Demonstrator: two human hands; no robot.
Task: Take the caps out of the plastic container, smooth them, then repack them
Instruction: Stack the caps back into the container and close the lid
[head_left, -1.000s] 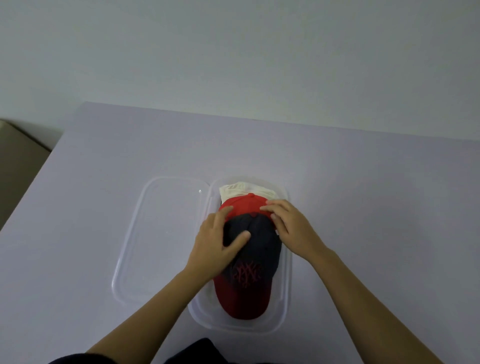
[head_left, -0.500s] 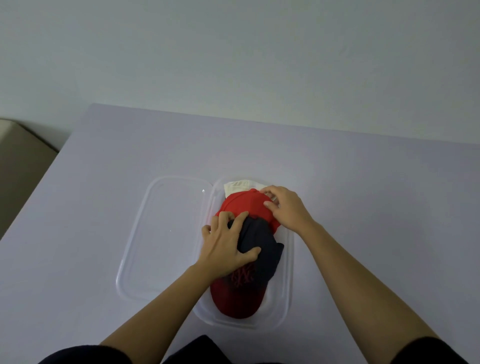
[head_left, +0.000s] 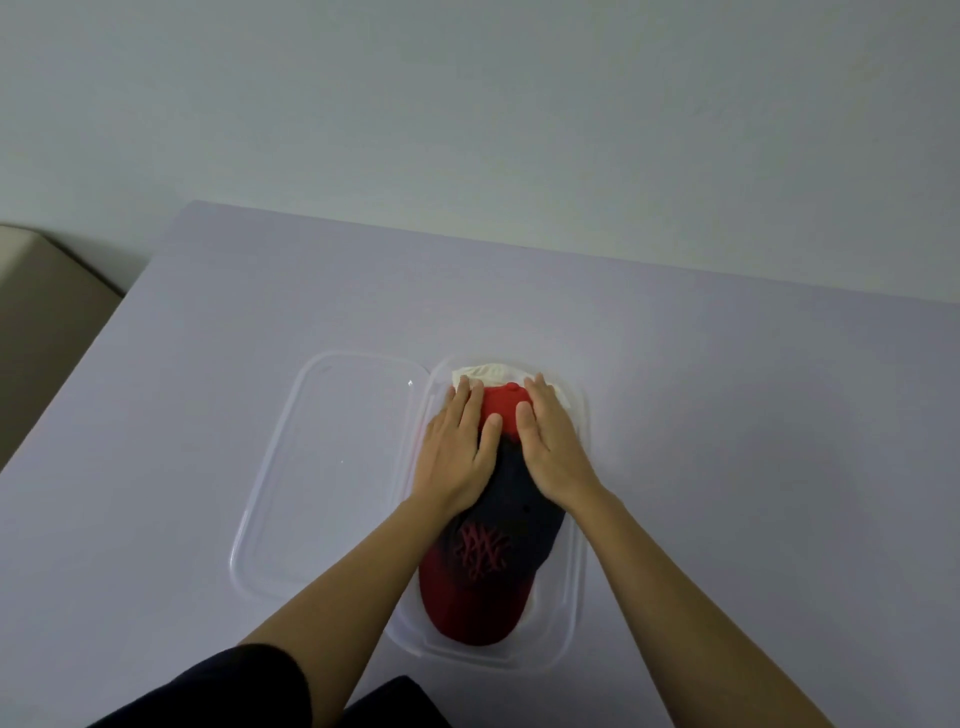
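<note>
Clear plastic, rectangular with rounded corners: one container (head_left: 579, 571) on a pale lilac-grey table (head_left: 753, 441), seen from the head camera. Contents, stacked and overlapping along its length: a dark navy cap with a red brim and red embroidered emblem (head_left: 498, 525), brim end nearest the person; a bright red cap with a top button (head_left: 506, 408) showing beyond it; a cream-white cap (head_left: 480, 373) crumpled at the far end of the container. Clear plastic lid (head_left: 322, 467), flat on the table, touching the container's left side. Left hand (head_left: 454, 454): flat, palm down, fingers extended and together, pressed on the left side of the caps, fingertips reaching the cream-white cap; it grasps nothing. Right hand (head_left: 553, 447): likewise flat and spread, palm down on the right side of the caps, fingertips at the edge of the bright red cap; it grasps nothing. Both forearms bare; a dark sleeve (head_left: 234, 686) at the lower left. Plain grey-white wall (head_left: 467, 104) behind the table; a beige object (head_left: 41, 312) at the left edge, not identifiable.
</note>
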